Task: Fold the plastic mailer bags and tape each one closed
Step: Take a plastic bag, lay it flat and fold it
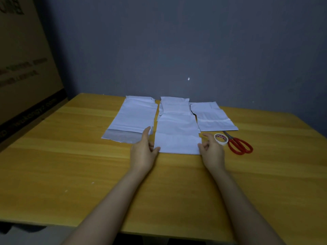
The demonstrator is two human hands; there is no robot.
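- Grey-blue wall (177,41) at the back, a yellow wooden counter (70,156) in front of it, and a big cardboard box (21,68) with blurred print standing at the left edge.
- Three white plastic mailer bags lie flat side by side on the far half of the counter.
- The left bag (136,117) shows a dull grey strip across its near end.
- The right bag (210,117) has a pale band across it near its near end.
- The middle bag (177,137) reaches closest to the person, with its side edges just over its neighbours.
- The left hand (144,151) rests at the middle bag's near left corner. Its grip is slack, fingers straight over the left bag's edge, and the thumb (156,149) touches the corner.
- The right hand (213,149) is at the near right corner, fingers loosely curled with the forefinger out. I cannot tell whether its grip has the edge or only touches it.
- A roll of tape (221,139) sits just beyond the right hand, with red-handled scissors (238,144) beside it, blades pointing away.
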